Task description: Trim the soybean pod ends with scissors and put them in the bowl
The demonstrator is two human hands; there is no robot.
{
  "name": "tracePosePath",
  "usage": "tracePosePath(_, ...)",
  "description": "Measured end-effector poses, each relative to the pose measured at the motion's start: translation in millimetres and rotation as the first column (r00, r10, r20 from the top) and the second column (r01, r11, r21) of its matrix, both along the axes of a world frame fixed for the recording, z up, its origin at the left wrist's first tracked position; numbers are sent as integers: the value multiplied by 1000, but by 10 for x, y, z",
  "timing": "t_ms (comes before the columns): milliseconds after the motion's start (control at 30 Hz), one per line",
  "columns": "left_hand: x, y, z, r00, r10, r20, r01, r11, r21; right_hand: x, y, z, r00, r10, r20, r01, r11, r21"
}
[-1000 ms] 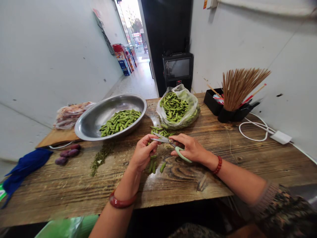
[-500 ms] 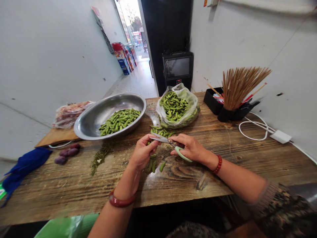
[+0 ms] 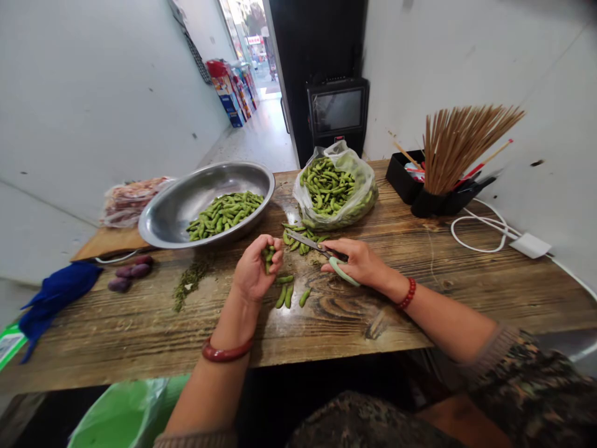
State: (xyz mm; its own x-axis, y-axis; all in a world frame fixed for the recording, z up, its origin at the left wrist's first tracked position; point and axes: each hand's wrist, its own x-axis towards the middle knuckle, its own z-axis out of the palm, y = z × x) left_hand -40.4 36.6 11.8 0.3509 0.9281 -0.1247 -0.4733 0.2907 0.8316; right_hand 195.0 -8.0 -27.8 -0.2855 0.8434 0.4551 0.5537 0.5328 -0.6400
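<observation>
My left hand is curled round a few green edamame pods, part of which show between the fingers. A pair of scissors with pale green handles is in my right hand, its blades pointing left over a small pile of pods. Several loose pods lie on the table between my hands. Beyond them stands a clear plastic bag full of pods. A wide steel basin at the left holds more pods, heaped on its right side.
Trimmed scraps lie on the wooden table, near purple round items and a blue cloth. Bagged meat rests on a board at left. Skewers stand in a black holder; a white cable runs right. Below is a green bin.
My left hand has drawn left, away from the scissors blades, and its fingers have curled round the pods. The scissors stay in my right hand. The view has tilted down slightly.
</observation>
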Motion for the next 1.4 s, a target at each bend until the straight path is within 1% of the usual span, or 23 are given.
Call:
tracePosePath(67,-63,11,24,999,27,-28,-27,999,-16,10,6,-3,1000,-7,0,7,1000,-3)
tracePosePath(133,-127,0,36,992,53,-114,-50,998,28,14,4,1,1000,-8,0,8,1000,-3)
tracePosePath(200,-184,-41,36,969,49,-242,-29,996,86,11,-8,14,1000,-3,2,3,1000,3)
tracePosePath(267,-229,-103,24,914,21,-404,23,994,105,5,-26,36,1000,4,19,-4,1000,4)
tracePosePath(300,-246,-137,13,870,11,-493,51,992,112,1,-36,48,999,9,32,-10,1000,0)
tracePosePath(367,-271,-194,-16,751,30,-660,114,978,175,-7,-51,69,998,29,54,-28,1000,-7)
tracePosePath(433,-283,-226,-60,612,99,-785,215,934,286,-13,-61,80,997,43,63,-43,999,-5)
tracePosePath(500,-282,-232,-118,455,185,-871,334,871,360,-18,-65,80,997,42,63,-43,999,6)
tracePosePath(567,-273,-222,-180,296,262,-918,429,823,373,-22,-66,73,997,39,67,-40,999,19)
tracePosePath(600,-268,-214,-209,233,290,-928,464,805,369,-23,-65,70,997,40,69,-42,999,25)
tracePosePath(633,-261,-207,-233,190,308,-932,495,790,362,-22,-63,66,997,43,70,-45,998,32)
tracePosePath(700,-249,-199,-263,153,329,-932,535,765,358,-17,-58,57,997,42,70,-44,998,38)
tracePosePath(733,-243,-200,-267,156,338,-928,542,756,367,-13,-55,51,997,38,67,-40,999,36)
tracePosePath(767,-237,-204,-264,176,348,-921,536,750,386,-9,-50,43,998,33,60,-35,999,32)
tracePosePath(800,-229,-213,-254,215,355,-910,514,751,414,-5,-45,34,998,29,50,-30,999,28)
tracePosePath(867,-209,-246,-216,337,351,-874,420,775,473,-2,-36,13,999,31,21,-31,999,22)
tracePosePath(933,-178,-303,-167,471,328,-819,287,821,494,-8,-34,-1,1000,27,-6,-27,999,29)
tracePosePath(1033,-113,-419,-105,625,287,-726,111,888,446,-36,-54,11,1000,-18,-25,19,999,27)
tracePosePath(1100,-63,-489,-79,713,242,-658,37,924,380,-65,-80,52,999,-17,-37,18,1000,15)
tracePosePath(1167,-15,-529,-61,786,189,-588,4,950,311,-101,-107,117,1000,19,-18,-20,1000,-10)
tracePosePath(1267,42,-507,-28,860,109,-498,18,970,243,-166,-129,234,999,51,-1,-51,997,-53)
tracePosePath(1333,69,-440,8,900,67,-430,37,973,227,-214,-129,290,999,15,-39,-18,998,-65)
tracePosePath(1400,85,-350,54,929,46,-366,46,970,239,-263,-129,302,993,-59,-105,49,994,-100)
